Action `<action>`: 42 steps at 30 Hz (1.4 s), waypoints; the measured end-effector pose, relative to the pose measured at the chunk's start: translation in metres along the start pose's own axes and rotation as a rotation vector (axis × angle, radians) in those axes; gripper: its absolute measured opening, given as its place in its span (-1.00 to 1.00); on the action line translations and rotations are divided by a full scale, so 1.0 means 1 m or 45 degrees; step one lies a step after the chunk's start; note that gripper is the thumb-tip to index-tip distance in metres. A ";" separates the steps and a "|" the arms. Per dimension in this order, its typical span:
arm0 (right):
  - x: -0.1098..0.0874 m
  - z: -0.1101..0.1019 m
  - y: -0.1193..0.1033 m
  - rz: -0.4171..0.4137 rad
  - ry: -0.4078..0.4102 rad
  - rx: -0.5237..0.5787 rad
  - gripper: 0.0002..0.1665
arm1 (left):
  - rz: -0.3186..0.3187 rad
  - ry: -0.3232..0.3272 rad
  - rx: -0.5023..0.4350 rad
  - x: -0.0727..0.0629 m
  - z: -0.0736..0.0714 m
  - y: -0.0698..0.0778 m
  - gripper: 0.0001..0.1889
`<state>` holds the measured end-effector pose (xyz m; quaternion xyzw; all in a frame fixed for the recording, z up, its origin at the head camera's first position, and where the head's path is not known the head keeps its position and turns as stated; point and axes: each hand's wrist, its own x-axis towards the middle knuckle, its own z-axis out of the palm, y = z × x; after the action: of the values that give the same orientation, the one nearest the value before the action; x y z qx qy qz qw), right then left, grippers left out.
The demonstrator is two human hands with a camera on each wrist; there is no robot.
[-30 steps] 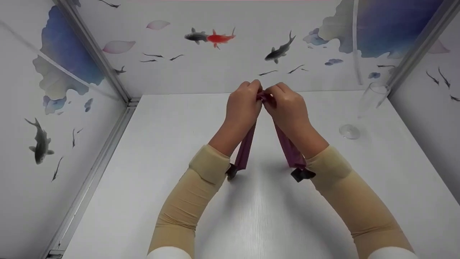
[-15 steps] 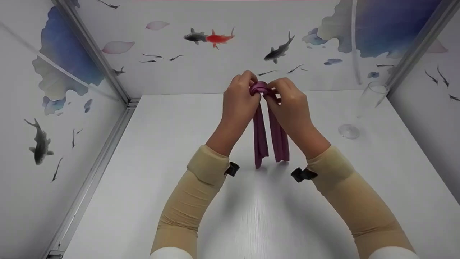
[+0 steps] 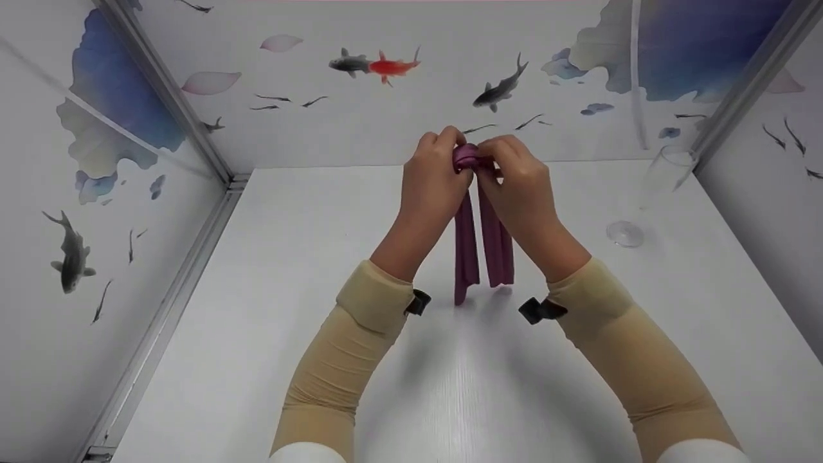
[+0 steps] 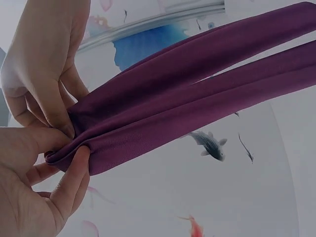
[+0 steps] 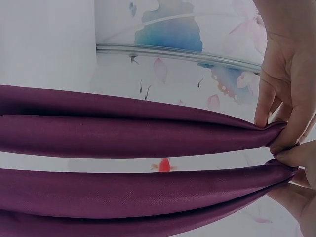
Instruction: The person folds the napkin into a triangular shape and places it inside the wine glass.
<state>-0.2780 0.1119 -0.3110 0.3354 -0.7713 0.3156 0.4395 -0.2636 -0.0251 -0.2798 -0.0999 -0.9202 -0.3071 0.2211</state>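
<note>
A long purple cloth strip (image 3: 467,247) hangs between my hands over the white table, its two tails dropping side by side with their ends close to the tabletop. At the top it bends into a small folded loop (image 3: 465,154). My left hand (image 3: 432,177) pinches the left side of this fold with thumb and fingers. From the right, my right hand (image 3: 519,183) pinches the cloth just beside it. Both wrist views show the fabric (image 4: 148,118) gathered at the fingertips and spreading into wider lengths (image 5: 123,136). The back of the fold is partly hidden by my fingers.
A clear stemmed glass stands on the table at the right, its round foot (image 3: 624,234) and rim (image 3: 678,155) showing faintly. White panels printed with fish and leaves enclose the table (image 3: 289,289) at the back and sides, joined by metal posts (image 3: 173,96).
Both hands rose slightly and the folded loop came into sight between them. The tails swung inward from beside the wrists and hang closer together. Over the last half second, little moved.
</note>
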 end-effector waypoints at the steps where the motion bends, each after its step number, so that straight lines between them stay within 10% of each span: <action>1: 0.000 0.000 0.000 -0.002 0.006 0.011 -0.89 | -0.001 0.003 -0.006 0.000 -0.001 0.000 -0.78; 18: -0.002 -0.003 0.004 -0.122 -0.109 -0.022 -0.89 | -0.080 0.001 -0.073 0.000 -0.005 -0.006 -0.81; 42: -0.006 0.000 0.001 -0.067 0.060 0.063 -0.86 | -0.111 -0.032 -0.151 0.000 -0.006 0.002 -0.74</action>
<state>-0.2769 0.1139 -0.3163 0.3588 -0.7436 0.3308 0.4571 -0.2606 -0.0271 -0.2743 -0.0767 -0.9066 -0.3691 0.1896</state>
